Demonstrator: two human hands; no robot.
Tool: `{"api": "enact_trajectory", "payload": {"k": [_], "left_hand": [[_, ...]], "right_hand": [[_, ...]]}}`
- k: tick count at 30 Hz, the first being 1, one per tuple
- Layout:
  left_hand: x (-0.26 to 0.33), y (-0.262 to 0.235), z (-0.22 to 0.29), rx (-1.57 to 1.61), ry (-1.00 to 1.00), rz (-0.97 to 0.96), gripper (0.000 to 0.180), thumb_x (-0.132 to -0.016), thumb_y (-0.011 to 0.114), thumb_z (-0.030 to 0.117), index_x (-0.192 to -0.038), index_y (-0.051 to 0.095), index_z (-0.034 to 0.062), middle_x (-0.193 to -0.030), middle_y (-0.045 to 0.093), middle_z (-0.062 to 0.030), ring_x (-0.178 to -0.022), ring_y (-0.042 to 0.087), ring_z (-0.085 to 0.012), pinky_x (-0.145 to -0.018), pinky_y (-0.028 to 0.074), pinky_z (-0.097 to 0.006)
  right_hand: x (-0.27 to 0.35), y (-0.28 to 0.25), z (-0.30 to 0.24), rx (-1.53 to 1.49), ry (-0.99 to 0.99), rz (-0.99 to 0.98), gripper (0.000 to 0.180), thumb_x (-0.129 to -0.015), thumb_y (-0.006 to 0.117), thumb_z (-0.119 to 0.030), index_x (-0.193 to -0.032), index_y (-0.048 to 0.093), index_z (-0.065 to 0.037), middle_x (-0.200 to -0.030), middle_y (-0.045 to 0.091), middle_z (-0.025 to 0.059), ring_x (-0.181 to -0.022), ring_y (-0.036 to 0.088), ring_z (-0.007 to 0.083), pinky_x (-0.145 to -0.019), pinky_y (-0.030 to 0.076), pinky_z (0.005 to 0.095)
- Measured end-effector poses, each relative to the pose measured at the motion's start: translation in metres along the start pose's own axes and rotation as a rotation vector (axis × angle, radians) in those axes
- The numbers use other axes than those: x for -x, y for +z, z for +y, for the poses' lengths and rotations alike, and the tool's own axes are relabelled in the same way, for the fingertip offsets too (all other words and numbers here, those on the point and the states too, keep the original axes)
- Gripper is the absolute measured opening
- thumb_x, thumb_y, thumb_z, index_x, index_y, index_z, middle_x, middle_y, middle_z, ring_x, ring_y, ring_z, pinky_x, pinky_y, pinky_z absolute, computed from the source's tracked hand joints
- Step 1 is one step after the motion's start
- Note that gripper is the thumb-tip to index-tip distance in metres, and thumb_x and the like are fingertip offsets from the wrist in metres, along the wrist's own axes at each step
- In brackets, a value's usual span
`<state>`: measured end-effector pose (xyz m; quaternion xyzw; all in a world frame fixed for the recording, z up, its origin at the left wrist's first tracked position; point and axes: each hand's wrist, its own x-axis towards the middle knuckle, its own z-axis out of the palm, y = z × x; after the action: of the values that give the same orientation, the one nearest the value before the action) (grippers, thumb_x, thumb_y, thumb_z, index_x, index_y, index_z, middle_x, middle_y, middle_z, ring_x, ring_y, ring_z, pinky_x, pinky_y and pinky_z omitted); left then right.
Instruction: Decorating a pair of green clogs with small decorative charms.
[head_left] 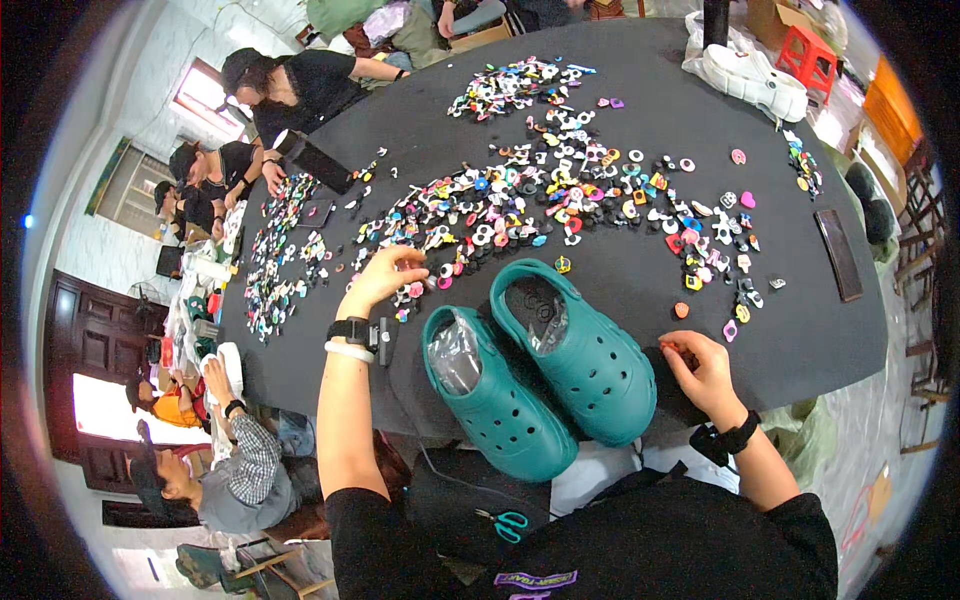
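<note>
Two teal clogs (600,375) with holes in their tops lie side by side at the table's near edge, toes toward me. Clear crumpled plastic (456,358) shows inside their openings. Beyond them spreads a large heap of colourful shoe charms (485,215). My left hand (385,275) is at the near side of the heap, left of the clogs, its fingertips pinched; what they hold, if anything, cannot be made out. To the right of the clogs, my right hand (705,368) pinches a small red charm (668,345) between thumb and fingers.
A dark phone (838,255) lies at the right, and white clogs (745,80) stand at the far right. Teal-handled scissors (510,525) are near my body. Several people sit along the left; one holds a dark object (315,163) over the table. A red stool (805,58) stands beyond.
</note>
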<state>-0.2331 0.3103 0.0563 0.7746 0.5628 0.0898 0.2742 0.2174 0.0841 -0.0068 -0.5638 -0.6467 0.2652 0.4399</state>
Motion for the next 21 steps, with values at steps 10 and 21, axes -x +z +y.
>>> {"api": "enact_trajectory", "payload": {"k": [10,21], "left_hand": [[-0.013,0.036,0.014,-0.172,0.168,0.005,0.023,-0.073,0.074,0.014,-0.094,0.068,0.0045,-0.09,0.067,-0.0096,-0.08,0.064,-0.0213,-0.07,0.051,-0.033],[0.005,0.029,0.007,0.559,-0.142,0.113,0.019,-0.088,0.061,0.008,-0.104,0.065,-0.0009,-0.09,0.069,-0.0092,-0.076,0.065,-0.012,-0.066,0.052,-0.025]], "right_hand": [[0.003,0.003,0.003,-0.03,0.038,0.009,0.015,-0.083,0.067,-0.005,-0.097,0.067,-0.004,-0.079,0.066,0.008,-0.06,0.061,0.0131,-0.055,0.047,0.0245],[0.001,-0.002,-0.005,0.023,0.042,-0.044,0.014,-0.084,0.066,-0.007,-0.098,0.067,-0.004,-0.079,0.067,0.0085,-0.061,0.062,0.0144,-0.056,0.049,0.0254]]}}
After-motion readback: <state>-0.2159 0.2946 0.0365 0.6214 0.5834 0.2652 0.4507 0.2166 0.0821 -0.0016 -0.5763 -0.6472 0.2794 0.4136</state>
